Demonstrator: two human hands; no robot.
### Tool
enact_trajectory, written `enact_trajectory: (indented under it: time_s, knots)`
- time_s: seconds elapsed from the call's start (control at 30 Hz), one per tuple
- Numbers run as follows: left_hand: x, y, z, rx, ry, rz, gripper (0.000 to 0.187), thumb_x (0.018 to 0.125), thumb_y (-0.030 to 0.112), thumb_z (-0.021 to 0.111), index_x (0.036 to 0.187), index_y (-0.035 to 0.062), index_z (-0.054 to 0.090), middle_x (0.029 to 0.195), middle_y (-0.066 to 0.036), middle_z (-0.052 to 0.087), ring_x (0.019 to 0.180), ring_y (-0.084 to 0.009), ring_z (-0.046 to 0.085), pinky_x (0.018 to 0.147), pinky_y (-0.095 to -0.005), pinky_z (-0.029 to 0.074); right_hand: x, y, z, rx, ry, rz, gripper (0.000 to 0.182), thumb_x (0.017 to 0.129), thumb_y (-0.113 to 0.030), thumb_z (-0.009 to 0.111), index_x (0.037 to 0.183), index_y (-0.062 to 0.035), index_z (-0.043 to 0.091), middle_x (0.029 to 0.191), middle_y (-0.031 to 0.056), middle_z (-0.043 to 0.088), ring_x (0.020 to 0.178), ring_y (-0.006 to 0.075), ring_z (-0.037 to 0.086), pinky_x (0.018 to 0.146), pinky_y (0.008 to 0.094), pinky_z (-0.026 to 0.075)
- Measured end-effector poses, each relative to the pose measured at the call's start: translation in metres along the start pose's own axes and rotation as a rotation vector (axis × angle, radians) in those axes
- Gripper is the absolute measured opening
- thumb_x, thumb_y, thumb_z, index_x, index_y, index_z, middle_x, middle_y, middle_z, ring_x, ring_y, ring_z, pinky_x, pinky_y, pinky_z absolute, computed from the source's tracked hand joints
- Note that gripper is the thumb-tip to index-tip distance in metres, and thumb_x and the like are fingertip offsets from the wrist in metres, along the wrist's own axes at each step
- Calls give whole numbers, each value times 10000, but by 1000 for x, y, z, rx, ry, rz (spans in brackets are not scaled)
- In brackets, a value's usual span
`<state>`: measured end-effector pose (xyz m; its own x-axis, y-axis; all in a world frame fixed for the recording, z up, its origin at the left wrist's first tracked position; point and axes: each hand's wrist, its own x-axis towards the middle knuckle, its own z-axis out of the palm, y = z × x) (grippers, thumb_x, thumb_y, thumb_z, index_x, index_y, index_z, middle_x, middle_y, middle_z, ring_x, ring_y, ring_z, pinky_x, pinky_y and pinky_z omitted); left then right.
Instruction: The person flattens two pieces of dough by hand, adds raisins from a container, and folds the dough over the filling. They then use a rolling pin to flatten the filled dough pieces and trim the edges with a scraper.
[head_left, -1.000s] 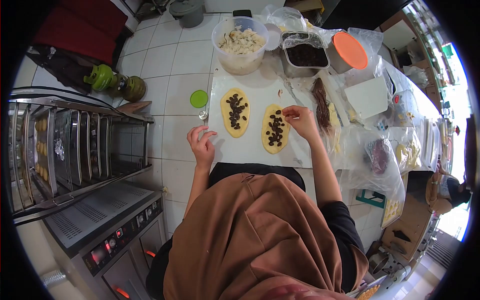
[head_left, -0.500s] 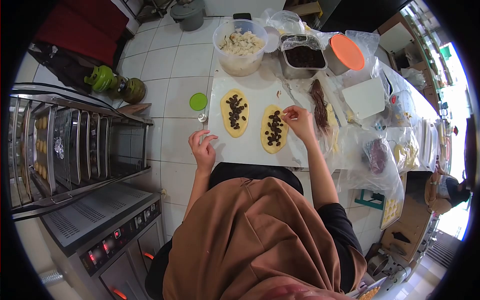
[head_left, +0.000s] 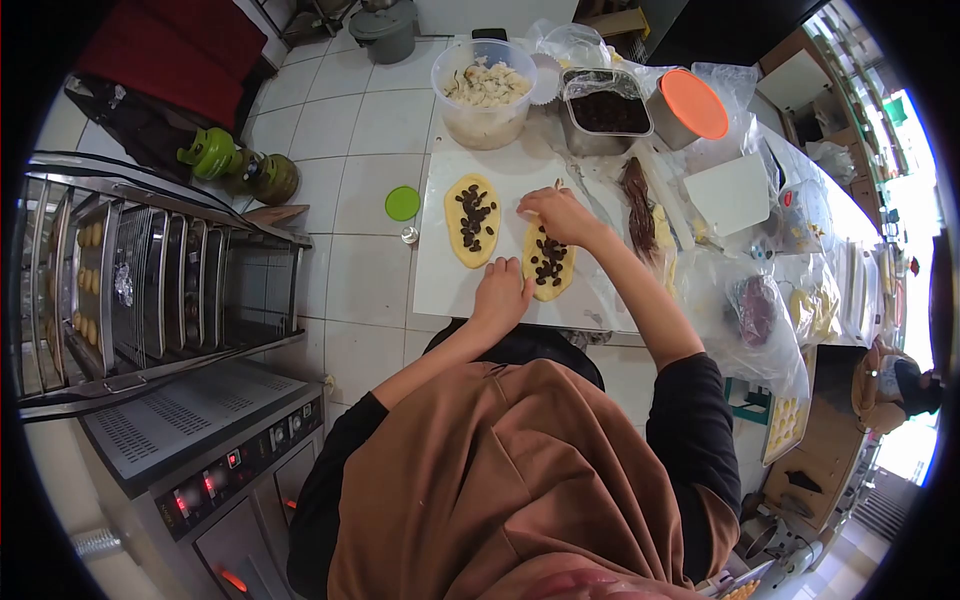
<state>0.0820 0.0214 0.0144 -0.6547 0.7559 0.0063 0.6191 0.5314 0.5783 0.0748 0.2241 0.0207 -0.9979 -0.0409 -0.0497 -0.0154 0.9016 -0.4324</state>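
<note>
Two flat yellow ovals of dough lie side by side on a white work surface (head_left: 435,285), each strewn down the middle with dark chocolate-like pieces. The left dough oval (head_left: 454,215) is untouched. Over the upper end of the right dough oval (head_left: 566,270) bends my right hand (head_left: 562,214), its fingers curled together at the upper left edge and hiding that end. My left hand (head_left: 502,295) rests between the ovals, thumb apart from the fingers and right at the right oval's lower left edge.
At the back stand a plastic tub (head_left: 485,125) of pale shredded filling, a metal tin (head_left: 607,140) of dark filling and an orange-lidded container (head_left: 694,104). A dark-smeared strip (head_left: 637,205), white scraper (head_left: 727,190) and plastic bags (head_left: 755,310) lie right. A tray rack (head_left: 160,290) stands left.
My left hand has moved right from beside the table edge to the right dough oval. My right hand has shifted left and up, from its right side to over its upper end.
</note>
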Motion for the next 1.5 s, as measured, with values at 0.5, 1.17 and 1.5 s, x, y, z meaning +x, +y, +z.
enact_trajectory:
  time_s: [0.5, 1.17, 1.5]
  knots:
    - [27, -9, 31, -391, 133, -100, 172, 656, 40, 658, 781, 0, 548, 621, -148, 580, 604, -310, 598, 598, -397, 479, 23, -7, -13, -312, -461, -302, 156, 676, -82, 634, 804, -171, 624, 849, 33, 595, 984, 217, 525, 902, 436, 347]
    - [16, -45, 11, -1048, -277, -231, 116, 728, 18, 668, 790, -3, 573, 998, -98, 647, 825, -129, 618, 715, -251, 498, 15, 2, -37, 119, -296, -129, 167, 627, -153, 632, 775, -114, 698, 892, 54, 587, 996, 251, 493, 888, 371, 371]
    - [29, 20, -3, -410, -181, 381, 103, 663, 37, 637, 749, 38, 580, 935, -91, 629, 864, -302, 556, 769, -361, 459, -67, 22, -37, 400, 99, 138, 146, 646, -136, 635, 777, -129, 700, 860, 46, 632, 947, 248, 541, 885, 370, 389]
